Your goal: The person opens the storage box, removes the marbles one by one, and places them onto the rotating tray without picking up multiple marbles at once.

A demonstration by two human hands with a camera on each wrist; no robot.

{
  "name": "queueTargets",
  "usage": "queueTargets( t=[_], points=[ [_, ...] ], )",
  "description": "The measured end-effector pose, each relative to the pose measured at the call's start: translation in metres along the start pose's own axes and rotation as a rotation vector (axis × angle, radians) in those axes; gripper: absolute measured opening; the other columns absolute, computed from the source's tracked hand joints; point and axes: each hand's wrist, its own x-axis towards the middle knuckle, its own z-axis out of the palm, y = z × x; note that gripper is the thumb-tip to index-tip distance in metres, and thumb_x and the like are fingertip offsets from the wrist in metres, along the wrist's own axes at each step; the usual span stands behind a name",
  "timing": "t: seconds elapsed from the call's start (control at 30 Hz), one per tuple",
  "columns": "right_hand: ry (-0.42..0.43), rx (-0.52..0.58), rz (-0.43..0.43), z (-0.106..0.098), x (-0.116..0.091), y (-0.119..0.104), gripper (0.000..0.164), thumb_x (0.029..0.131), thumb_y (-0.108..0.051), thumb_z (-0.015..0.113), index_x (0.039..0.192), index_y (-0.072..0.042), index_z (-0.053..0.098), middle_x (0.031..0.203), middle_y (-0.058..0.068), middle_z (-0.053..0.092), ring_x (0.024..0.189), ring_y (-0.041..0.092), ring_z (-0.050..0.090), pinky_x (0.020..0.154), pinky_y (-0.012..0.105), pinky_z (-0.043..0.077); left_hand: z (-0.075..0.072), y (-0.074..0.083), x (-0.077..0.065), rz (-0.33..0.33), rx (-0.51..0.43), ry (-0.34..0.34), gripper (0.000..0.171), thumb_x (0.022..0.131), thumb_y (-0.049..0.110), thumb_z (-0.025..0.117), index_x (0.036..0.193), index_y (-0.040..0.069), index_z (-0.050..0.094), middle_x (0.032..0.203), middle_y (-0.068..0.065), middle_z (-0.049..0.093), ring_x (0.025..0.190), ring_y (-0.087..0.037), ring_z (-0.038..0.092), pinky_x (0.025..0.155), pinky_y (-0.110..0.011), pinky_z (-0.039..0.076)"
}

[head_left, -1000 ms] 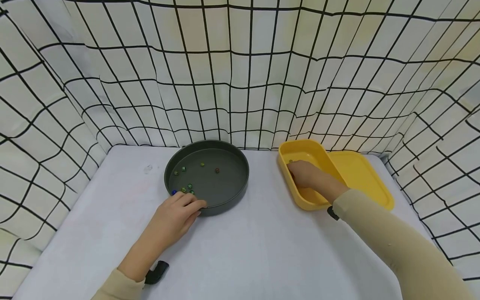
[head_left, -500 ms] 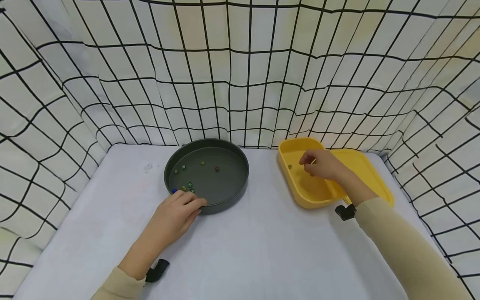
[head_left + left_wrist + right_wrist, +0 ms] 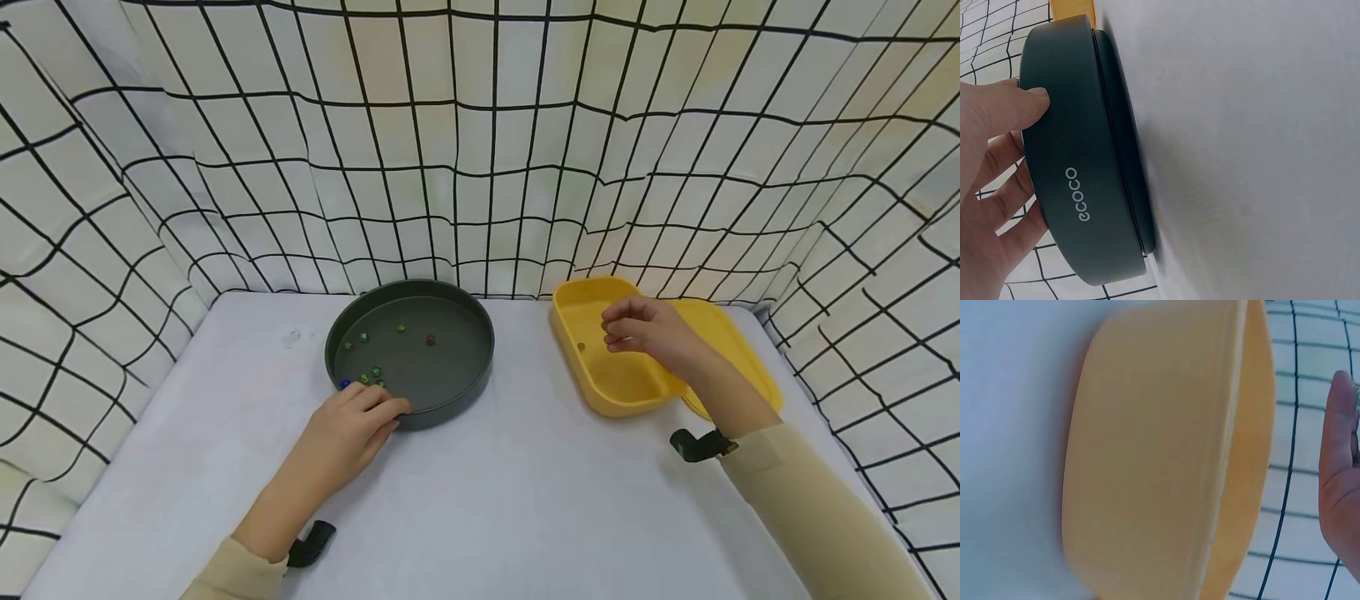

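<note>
In the head view my left hand [image 3: 348, 429] grips the near-left rim of a dark green round tray [image 3: 450, 375]. The left wrist view shows the thumb against the outer wall, beside white "ecoco" lettering, with the fingers behind the rim. Several small marbles lie in the tray, mostly green and yellowish, with a blue marble [image 3: 345, 384] and a reddish marble [image 3: 431, 340]. My right hand [image 3: 652, 333] is above the yellow box [image 3: 622, 408], pinching a small marble [image 3: 1358, 397] largely hidden by the fingertips. Another marble [image 3: 581, 347] lies in the box.
A flat yellow lid [image 3: 738, 358] lies right of the box, partly behind the right forearm. White cloth [image 3: 517, 483] covers the table. Black netting [image 3: 457, 175] over white sheeting encloses the back and both sides. A dark wrist device [image 3: 701, 446] hangs below the right wrist.
My right hand has risen from the bottom of the yellow box and drawn back right, now with a marble at its fingertips. The left hand keeps its grip on the tray rim.
</note>
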Motion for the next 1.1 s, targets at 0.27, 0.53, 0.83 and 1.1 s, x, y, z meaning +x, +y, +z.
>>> queueTargets(
  t=[0.27,0.53,0.83,1.1],
  points=[
    [-0.142,0.218,-0.018,0.027,-0.004,-0.003,0.023,0.099,-0.004,0.058,0.118,0.007,0.053,0.109,0.018,0.061,0.093,0.026,0.069,0.085,0.033,0.059,-0.001,0.000,0.000,0.005,0.002,0.006,0.031,0.079,0.005,0.082,0.104,0.020,0.073,0.094,0.006,0.065,0.084,-0.015,0.056,0.070,-0.032,0.052],
    [-0.233,0.288,0.027,0.054,-0.002,-0.010,0.020,0.099,-0.004,0.058,0.117,0.004,0.055,0.108,0.015,0.064,0.092,0.021,0.069,0.087,0.034,0.058,-0.001,0.001,0.000,0.012,-0.005,0.006,0.031,0.079,0.004,0.082,0.104,0.020,0.073,0.093,0.006,0.065,0.084,-0.016,0.057,0.069,-0.033,0.052],
    [-0.287,0.255,0.037,0.080,0.006,-0.020,0.022,0.099,-0.008,0.060,0.118,0.003,0.056,0.111,0.015,0.062,0.093,0.022,0.068,0.087,0.034,0.058,-0.001,-0.001,0.000,0.011,-0.001,0.002,0.030,0.080,0.006,0.081,0.104,0.020,0.073,0.093,0.006,0.065,0.084,-0.016,0.056,0.069,-0.033,0.052],
    [-0.322,0.244,0.033,0.108,0.018,-0.023,0.022,0.098,-0.006,0.062,0.117,0.002,0.056,0.115,0.023,0.061,0.093,0.025,0.069,0.088,0.036,0.058,0.000,-0.001,0.000,0.014,0.000,0.004,0.030,0.079,0.005,0.082,0.104,0.020,0.073,0.093,0.006,0.065,0.083,-0.015,0.057,0.070,-0.032,0.052]
  ],
)
